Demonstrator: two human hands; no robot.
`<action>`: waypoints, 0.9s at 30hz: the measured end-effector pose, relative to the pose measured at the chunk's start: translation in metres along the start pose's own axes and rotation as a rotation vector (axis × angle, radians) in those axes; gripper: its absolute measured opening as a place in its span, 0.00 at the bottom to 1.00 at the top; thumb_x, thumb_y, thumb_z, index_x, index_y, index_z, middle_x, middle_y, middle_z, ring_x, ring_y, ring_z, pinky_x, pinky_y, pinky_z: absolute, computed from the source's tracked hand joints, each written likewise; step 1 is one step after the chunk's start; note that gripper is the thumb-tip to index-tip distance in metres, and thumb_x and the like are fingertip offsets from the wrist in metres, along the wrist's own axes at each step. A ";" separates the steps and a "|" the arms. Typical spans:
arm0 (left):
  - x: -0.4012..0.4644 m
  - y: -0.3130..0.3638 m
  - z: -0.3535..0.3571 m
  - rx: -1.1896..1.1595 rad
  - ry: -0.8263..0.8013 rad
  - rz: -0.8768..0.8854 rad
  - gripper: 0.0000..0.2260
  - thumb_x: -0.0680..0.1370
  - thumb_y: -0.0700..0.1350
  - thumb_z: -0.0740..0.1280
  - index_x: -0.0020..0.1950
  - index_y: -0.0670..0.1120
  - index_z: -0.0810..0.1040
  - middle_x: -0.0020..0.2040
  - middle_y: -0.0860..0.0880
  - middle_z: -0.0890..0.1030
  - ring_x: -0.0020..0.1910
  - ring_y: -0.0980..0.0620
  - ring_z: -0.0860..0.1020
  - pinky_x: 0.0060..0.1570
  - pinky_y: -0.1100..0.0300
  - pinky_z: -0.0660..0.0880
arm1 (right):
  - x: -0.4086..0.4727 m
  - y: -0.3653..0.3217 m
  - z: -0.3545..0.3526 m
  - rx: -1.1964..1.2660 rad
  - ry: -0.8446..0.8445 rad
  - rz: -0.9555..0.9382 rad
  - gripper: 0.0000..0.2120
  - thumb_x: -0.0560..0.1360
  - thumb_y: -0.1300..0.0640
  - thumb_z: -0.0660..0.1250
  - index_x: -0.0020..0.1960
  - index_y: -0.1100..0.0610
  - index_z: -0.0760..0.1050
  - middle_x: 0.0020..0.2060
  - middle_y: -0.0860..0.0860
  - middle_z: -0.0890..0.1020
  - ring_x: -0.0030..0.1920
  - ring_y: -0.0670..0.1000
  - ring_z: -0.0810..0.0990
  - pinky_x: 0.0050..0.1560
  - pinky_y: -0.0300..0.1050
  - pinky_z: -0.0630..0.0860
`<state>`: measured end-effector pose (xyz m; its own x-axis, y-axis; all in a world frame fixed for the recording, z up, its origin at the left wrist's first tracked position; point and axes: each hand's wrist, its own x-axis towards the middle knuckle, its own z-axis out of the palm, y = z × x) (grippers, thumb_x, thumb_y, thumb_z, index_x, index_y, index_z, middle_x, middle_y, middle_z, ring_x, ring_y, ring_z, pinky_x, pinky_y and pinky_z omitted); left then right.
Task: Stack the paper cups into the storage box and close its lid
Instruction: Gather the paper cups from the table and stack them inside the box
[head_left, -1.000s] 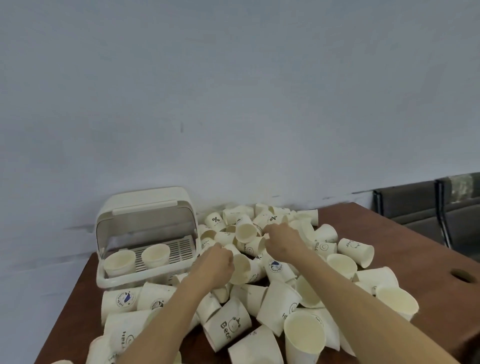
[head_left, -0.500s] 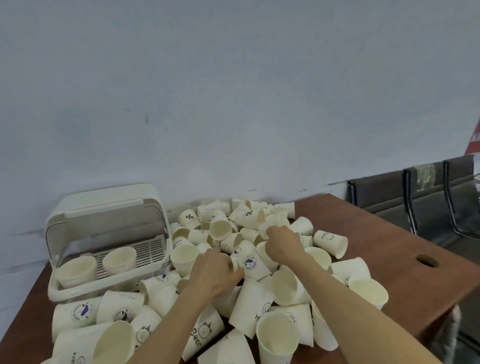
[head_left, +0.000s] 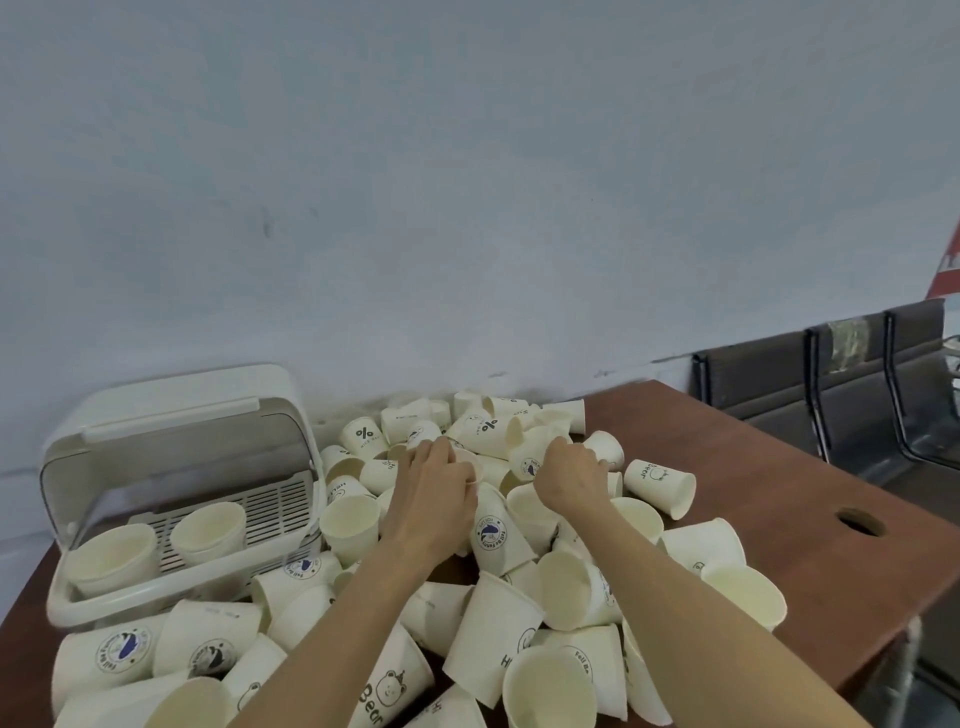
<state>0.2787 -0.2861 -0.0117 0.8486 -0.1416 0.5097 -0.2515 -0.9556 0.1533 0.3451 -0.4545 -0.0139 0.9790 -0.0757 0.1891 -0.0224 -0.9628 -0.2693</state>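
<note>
Brown wooden table (head_left: 810, 499) bears tapered paper cups (head_left: 493, 530), slatted plastic box (head_left: 171, 499).

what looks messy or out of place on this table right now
The paper cups are the odd part: dozens lie tipped and jumbled in a loose heap across the brown table, some near its right edge. Only two cups stand upright inside the storage box, whose lid is open. Nothing looks spilled or torn.

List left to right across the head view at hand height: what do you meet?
Storage box with its lid up → left hand in the cup pile → right hand → lying "Bear" cup → round hole in the table → dark chairs.
</note>
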 end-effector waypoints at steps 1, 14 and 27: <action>0.003 0.001 0.001 -0.005 0.022 0.020 0.09 0.78 0.47 0.64 0.48 0.47 0.83 0.47 0.50 0.71 0.53 0.49 0.70 0.60 0.54 0.64 | 0.003 -0.001 0.002 0.011 -0.009 0.001 0.06 0.73 0.63 0.59 0.49 0.58 0.71 0.50 0.55 0.79 0.54 0.59 0.76 0.54 0.53 0.67; 0.005 -0.005 -0.010 0.129 0.080 0.025 0.12 0.81 0.50 0.59 0.52 0.53 0.83 0.48 0.50 0.77 0.55 0.49 0.72 0.59 0.55 0.56 | -0.001 -0.021 -0.004 -0.024 0.112 -0.141 0.05 0.75 0.65 0.56 0.44 0.57 0.65 0.44 0.55 0.79 0.38 0.57 0.72 0.40 0.48 0.67; -0.034 -0.051 -0.077 0.208 0.120 -0.222 0.12 0.81 0.48 0.55 0.49 0.51 0.78 0.45 0.52 0.82 0.51 0.50 0.75 0.57 0.54 0.59 | -0.035 -0.077 -0.031 0.058 0.133 -0.419 0.05 0.77 0.62 0.54 0.49 0.57 0.69 0.38 0.54 0.78 0.38 0.57 0.76 0.36 0.50 0.70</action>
<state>0.2270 -0.2122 0.0286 0.8083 0.0953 0.5810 0.0439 -0.9938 0.1019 0.3059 -0.3862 0.0291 0.8666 0.2816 0.4120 0.3858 -0.9016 -0.1953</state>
